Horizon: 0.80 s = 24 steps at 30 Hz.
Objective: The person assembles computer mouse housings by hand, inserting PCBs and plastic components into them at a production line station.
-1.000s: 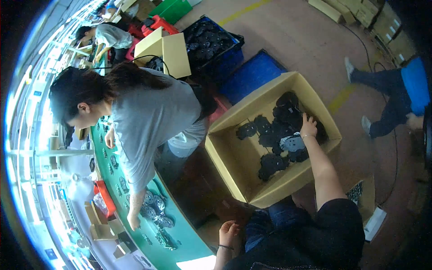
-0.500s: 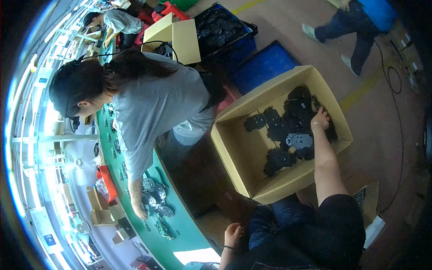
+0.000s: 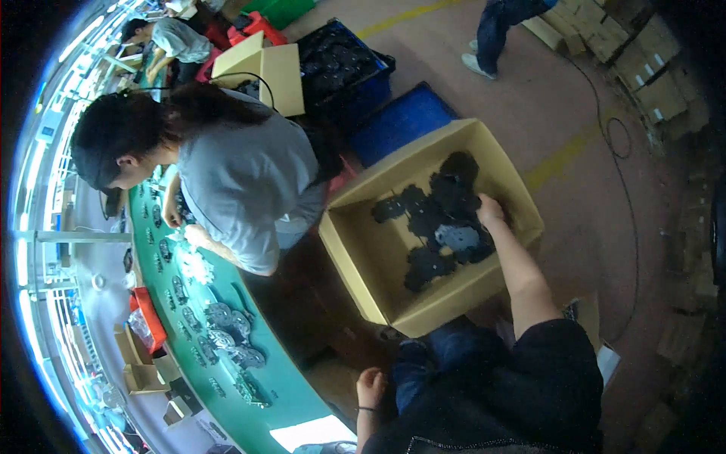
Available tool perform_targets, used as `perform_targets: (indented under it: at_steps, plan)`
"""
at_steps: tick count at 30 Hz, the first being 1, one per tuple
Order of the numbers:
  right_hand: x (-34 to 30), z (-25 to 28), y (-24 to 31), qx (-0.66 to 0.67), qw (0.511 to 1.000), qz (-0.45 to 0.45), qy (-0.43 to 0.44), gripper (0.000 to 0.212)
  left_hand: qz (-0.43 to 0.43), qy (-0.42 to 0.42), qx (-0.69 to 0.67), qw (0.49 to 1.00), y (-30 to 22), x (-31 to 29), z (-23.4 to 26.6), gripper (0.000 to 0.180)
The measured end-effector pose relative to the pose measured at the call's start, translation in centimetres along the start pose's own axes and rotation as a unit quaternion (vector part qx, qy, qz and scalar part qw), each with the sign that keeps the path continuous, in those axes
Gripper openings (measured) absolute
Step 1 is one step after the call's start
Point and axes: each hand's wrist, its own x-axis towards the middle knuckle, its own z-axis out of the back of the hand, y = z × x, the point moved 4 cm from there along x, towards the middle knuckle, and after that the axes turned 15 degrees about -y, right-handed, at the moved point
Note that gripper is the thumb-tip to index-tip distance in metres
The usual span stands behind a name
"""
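My right hand reaches down into an open cardboard box on the floor. Its fingers rest among several black round parts and next to one grey part. Whether the fingers grip a part is hidden. My left hand rests low by my knee, near the edge of the green conveyor belt, and holds nothing. My legs in blue jeans are below the box.
A co-worker in a grey shirt bends over the green belt, which carries several dark parts. A blue crate of black parts and a blue lid lie beyond the box. Another person's legs stand at the top.
My right hand stays among the black parts in the box. The view has shifted, and the person in blue trousers has walked from the right toward the top middle.
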Motion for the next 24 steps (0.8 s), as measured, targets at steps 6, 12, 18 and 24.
perform_targets:
  at_steps: [6, 12, 18, 24]
  plan:
    - [-0.6, 0.7, -1.2, 0.392, 0.892, -0.213, 0.077, 0.05, -0.049, -0.01, -0.048, 0.998, -4.8, 0.5, -1.0, 0.021]
    - [-5.8, 4.3, -0.3, 0.464, 0.827, -0.288, 0.132, 0.045, -0.102, 0.037, -0.039, 0.993, -6.7, 2.1, -1.7, 0.016]
    - [-14.7, 4.1, 7.9, 0.444, 0.823, -0.205, 0.287, 0.055, -0.023, 0.126, -0.18, 0.975, -9.4, 3.0, -1.6, 0.017]
    - [-31.7, 4.9, 22.5, 0.46, 0.743, -0.056, 0.483, 0.056, -0.273, 0.044, -0.233, 0.932, -11.4, -0.9, 3.3, 0.106]
